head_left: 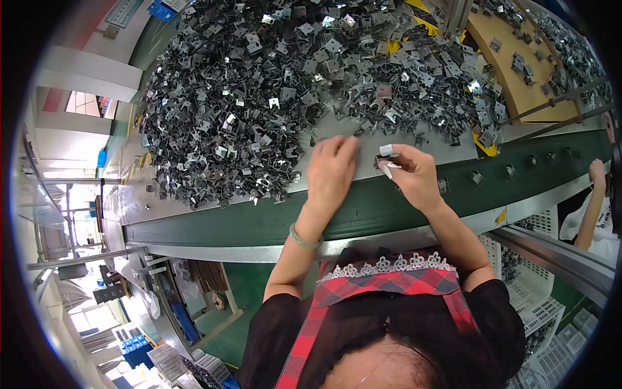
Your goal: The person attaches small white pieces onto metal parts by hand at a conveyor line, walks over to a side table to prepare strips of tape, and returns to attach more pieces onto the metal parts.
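Observation:
My right hand (414,175), with white wraps on the thumb and a finger, pinches a small metal bracket (381,159) above the near edge of the metal table. My left hand (332,170) is to its left, back up, over the table by the edge of the bracket pile. Its fingers bend downward and are slightly smeared; their tips are hidden, so what they hold, if anything, does not show. A large pile of small metal brackets (240,104) lies beyond the left hand. More loose brackets (414,84) spread behind the right hand.
A green conveyor belt (259,223) runs between me and the table, carrying several spaced brackets (476,177) to the right. Metal rails (557,100) and a tan board (499,45) stand at right. Another person's hand (597,174) is near the belt's far right end.

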The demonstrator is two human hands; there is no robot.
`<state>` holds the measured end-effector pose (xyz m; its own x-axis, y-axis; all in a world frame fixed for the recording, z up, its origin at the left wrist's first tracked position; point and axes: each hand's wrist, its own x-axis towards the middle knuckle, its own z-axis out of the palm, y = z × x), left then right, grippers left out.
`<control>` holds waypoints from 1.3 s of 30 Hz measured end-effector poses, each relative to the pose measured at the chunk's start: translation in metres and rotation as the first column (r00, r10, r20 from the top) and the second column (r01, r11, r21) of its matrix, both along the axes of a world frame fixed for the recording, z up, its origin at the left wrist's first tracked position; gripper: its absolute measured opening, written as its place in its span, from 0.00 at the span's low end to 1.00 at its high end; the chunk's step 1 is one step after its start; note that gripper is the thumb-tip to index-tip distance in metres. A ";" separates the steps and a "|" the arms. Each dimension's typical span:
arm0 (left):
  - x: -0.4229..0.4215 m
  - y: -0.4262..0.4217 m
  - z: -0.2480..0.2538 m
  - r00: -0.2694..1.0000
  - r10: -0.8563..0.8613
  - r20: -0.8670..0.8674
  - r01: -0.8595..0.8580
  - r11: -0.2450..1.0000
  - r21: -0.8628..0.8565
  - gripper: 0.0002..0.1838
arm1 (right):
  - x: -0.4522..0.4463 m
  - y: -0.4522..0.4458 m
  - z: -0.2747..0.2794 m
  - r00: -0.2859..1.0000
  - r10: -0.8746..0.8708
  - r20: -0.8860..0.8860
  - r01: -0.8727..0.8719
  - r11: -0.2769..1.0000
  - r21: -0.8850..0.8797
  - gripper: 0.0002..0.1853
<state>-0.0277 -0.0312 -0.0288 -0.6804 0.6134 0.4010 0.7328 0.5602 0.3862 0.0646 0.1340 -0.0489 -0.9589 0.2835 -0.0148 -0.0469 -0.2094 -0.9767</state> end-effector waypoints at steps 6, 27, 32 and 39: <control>0.029 -0.006 0.008 0.918 -0.114 0.380 -0.005 0.954 0.299 0.22 | -0.002 -0.003 0.025 0.992 0.121 0.038 -0.127 0.950 0.285 0.10; 0.043 -0.012 -0.009 0.987 -0.156 0.036 0.137 0.938 0.318 0.26 | 0.003 -0.008 -0.002 0.985 0.170 0.024 -0.165 0.906 0.390 0.11; 0.018 -0.013 -0.002 0.972 -0.185 0.145 0.173 0.981 0.092 0.17 | 0.009 -0.004 0.001 0.972 0.110 0.208 -0.206 0.822 0.530 0.12; -0.035 -0.021 -0.017 0.954 0.223 -0.199 -0.259 0.949 -0.178 0.07 | 0.018 -0.012 -0.006 0.986 0.101 0.133 -0.166 0.517 0.840 0.15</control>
<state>-0.0630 -0.0523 -0.0456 -0.7480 0.5194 0.4132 0.6120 0.7807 0.1265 0.0828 0.1219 -0.0553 -0.9928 0.0618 0.1028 -0.0275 0.7172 -0.6963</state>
